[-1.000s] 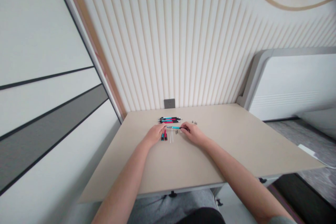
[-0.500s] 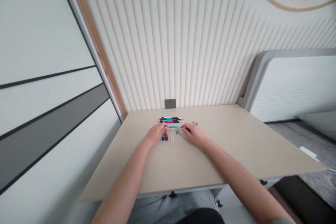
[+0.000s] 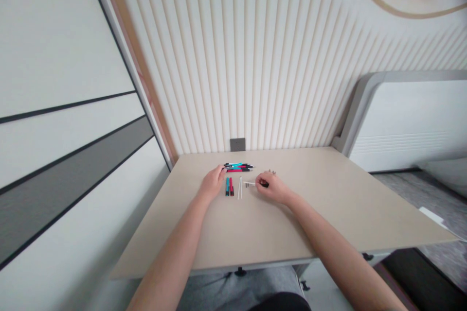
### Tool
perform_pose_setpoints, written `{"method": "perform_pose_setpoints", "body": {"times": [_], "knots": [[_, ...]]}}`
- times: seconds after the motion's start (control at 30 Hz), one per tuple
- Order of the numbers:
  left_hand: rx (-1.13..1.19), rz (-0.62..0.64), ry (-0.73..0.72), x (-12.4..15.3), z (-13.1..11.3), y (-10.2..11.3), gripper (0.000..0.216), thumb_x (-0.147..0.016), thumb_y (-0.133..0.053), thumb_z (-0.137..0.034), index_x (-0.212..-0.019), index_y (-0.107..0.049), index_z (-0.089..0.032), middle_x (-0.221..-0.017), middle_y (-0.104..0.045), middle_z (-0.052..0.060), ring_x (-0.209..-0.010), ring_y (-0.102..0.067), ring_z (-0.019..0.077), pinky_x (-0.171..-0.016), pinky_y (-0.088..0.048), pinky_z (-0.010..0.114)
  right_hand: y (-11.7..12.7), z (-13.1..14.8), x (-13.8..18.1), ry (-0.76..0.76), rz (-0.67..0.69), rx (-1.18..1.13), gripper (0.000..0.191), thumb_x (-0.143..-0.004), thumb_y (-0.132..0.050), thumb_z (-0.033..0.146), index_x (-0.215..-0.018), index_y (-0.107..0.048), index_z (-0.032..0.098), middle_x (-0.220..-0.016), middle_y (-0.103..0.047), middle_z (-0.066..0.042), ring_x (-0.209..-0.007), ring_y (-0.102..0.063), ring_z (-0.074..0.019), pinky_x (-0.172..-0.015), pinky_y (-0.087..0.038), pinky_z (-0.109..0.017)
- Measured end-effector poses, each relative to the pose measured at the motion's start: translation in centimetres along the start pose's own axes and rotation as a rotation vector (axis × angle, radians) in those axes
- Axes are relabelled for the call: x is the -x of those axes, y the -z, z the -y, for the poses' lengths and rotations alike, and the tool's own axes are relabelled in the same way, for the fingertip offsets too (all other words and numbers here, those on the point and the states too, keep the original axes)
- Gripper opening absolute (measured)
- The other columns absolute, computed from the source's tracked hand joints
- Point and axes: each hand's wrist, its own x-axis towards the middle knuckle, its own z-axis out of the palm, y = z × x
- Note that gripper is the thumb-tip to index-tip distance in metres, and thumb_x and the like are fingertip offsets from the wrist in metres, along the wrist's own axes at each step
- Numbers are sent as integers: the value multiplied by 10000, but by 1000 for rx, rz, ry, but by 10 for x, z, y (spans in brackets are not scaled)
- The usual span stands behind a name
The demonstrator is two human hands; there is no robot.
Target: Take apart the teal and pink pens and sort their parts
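Right hand (image 3: 272, 188) now pinches thin white plastic pen refill (image 3: 250, 183), not teal pen; left hand (image 3: 212, 183) at row of teal-and-red pens (image 3: 238, 167), grip unclear.

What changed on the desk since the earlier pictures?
The left hand moved up to the row of black-tipped pens, setting the slim teal pen there; the right hand moved right, pinching a thin white rod. The short teal and red pen barrels stayed put.

I'm seeing pens (image 3: 239, 167) lying on the desk (image 3: 292, 223) behind two barrels (image 3: 229, 186); refills (image 3: 240, 188) are lying just right of those; small parts (image 3: 272, 172) are sitting farther right
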Motion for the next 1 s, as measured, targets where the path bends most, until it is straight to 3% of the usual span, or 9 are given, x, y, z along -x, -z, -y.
{"method": "perform_pose_setpoints", "body": {"times": [0.13,0.27,0.4,0.5,0.6,0.67,0.77,1.0], "knots": [[-20,2,-41,0,-1,0,312,-991,-313,-391,-968,-569,-213,-789,-627,36,-756,-596,196,-693,-413,280,-2,10,2,166,203,-5,79,-796,-586,170,-774,-658,194,-786,-642,-37,-804,-567,-177,-781,-439,-295],[-32,52,-95,0,-5,-1,306,-990,-323,-374,-924,-570,-206,-805,-623,43,-774,-588,193,-704,-406,274,-4,14,2,212,268,-27,76,-823,-623,233,-794,-684,199,-828,-652,-45,-829,-585,-183,-811,-443,-309],[-21,83,-126,1,-6,-1,296,-988,-330,-365,-920,-568,-202,-806,-620,44,-774,-580,193,-707,-406,278,-4,10,1,147,234,-54,156,-867,-609,327,-832,-709,213,-837,-672,-46,-819,-598,-183,-807,-447,-313],[-2,107,-163,1,-5,-2,305,-989,-335,-373,-915,-573,-198,-802,-617,46,-779,-578,196,-716,-413,284,-6,3,-1,19,112,-53,217,-908,-542,338,-852,-710,212,-828,-683,-42,-756,-595,-169,-739,-452,-296],[7,132,-208,2,-5,-3,305,-987,-347,-371,-906,-585,-198,-805,-618,46,-782,-577,195,-731,-424,288,-10,-5,-3,-110,-51,-73,247,-925,-504,343,-1026,-684,207,-863,-686,-40,-693,-580,-152,-688,-453,-288],[6,151,-246,2,-7,-5,296,-985,-360,-366,-925,-597,-198,-820,-628,48,-790,-579,194,-747,-433,293,-12,-9,-3,-141,-88,-124,315,-924,-504,339,-1184,-622,205,-904,-688,-41,-675,-577,-142,-683,-461,-285],[-8,176,-322,3,-9,-6,277,-981,-393,-358,-944,-613,-195,-855,-647,52,-828,-589,194,-797,-442,306,-14,-8,-2,-101,-30,-183,364,-911,-527,315,-1248,-592,195,-965,-694,-58,-732,-595,-149,-719,-470,-283],[-50,155,-390,3,-11,-6,275,-973,-439,-373,-873,-619,-191,-832,-656,41,-826,-605,181,-795,-454,296,-14,1,-2,-35,104,-170,257,-920,-526,315,-1083,-699,218,-936,-713,-38,-772,-597,-168,-714,-437,-261]]}}
